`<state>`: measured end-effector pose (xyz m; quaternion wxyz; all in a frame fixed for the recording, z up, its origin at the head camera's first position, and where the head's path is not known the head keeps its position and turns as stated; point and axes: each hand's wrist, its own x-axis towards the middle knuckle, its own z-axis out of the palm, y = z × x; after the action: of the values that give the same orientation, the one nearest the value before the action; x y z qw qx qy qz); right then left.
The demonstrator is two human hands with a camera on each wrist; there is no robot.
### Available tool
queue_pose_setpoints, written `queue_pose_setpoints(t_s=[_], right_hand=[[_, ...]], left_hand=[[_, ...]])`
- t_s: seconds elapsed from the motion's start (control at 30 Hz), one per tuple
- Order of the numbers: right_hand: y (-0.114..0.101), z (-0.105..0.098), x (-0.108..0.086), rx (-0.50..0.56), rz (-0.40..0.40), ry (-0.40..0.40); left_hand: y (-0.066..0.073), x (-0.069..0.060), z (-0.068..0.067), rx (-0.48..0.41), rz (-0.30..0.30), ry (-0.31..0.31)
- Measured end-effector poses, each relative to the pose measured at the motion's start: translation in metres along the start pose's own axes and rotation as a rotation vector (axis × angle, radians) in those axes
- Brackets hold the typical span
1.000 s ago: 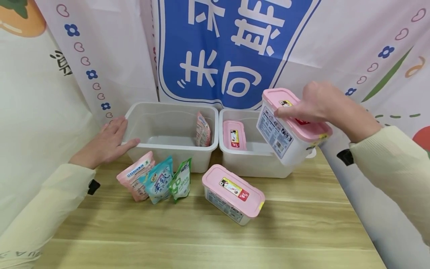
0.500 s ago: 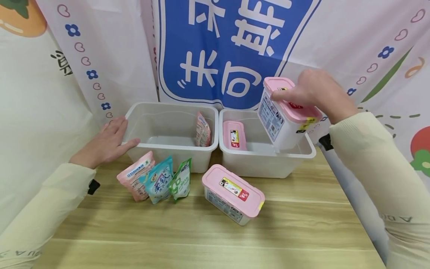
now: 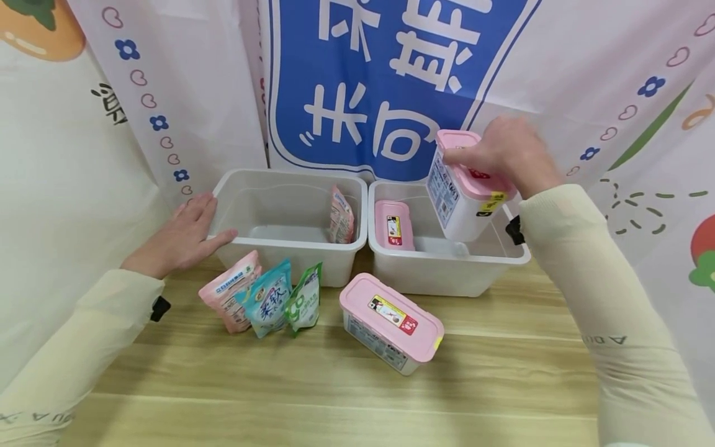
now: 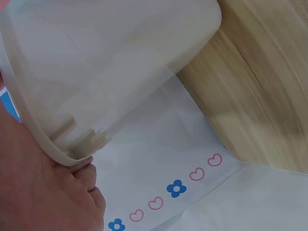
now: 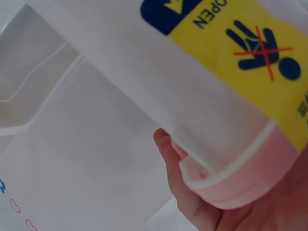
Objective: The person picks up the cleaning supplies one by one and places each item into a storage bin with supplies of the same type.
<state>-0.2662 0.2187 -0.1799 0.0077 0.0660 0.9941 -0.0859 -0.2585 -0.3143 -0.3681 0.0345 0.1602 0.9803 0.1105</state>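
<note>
My right hand (image 3: 505, 155) grips a white plastic tub with a pink lid (image 3: 466, 192) from above, thumb on the near side. The tub tilts over the right grey bin (image 3: 436, 273), its lower end within the bin's outline. In the right wrist view a yellow label with a crossed-out baby figure shows on the tub (image 5: 207, 72). My left hand (image 3: 181, 236) rests on the left end of the left grey bin (image 3: 290, 261), thumb spread over the front rim. The left wrist view shows loosely bent fingers (image 4: 86, 178) against that rim.
A similar pink-lidded tub (image 3: 393, 223) lies in the right bin. Another tub (image 3: 391, 323) sits in front on the wooden table (image 3: 279, 397). A pink pouch (image 3: 341, 217) stands in the left bin. Pink (image 3: 231, 295), blue (image 3: 268, 301) and green pouches (image 3: 304, 301) stand before it.
My right hand has carried the tub left, from the right bin's right rim to above its interior. My left hand stays on the left bin. The head view has shifted slightly.
</note>
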Motion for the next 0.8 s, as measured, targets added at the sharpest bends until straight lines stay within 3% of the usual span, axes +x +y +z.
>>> queue_pose_setpoints(t_s=[0.37,0.8], right_hand=[[-0.001,0.027,0.014,0.052,0.056,-0.006],[0.008,0.057,0.021,0.067,0.042,0.01]], left_hand=[[0.002,0.002,-0.001,0.021,-0.014,-0.004],[0.002,0.002,0.0,0.021,-0.015,-0.002]])
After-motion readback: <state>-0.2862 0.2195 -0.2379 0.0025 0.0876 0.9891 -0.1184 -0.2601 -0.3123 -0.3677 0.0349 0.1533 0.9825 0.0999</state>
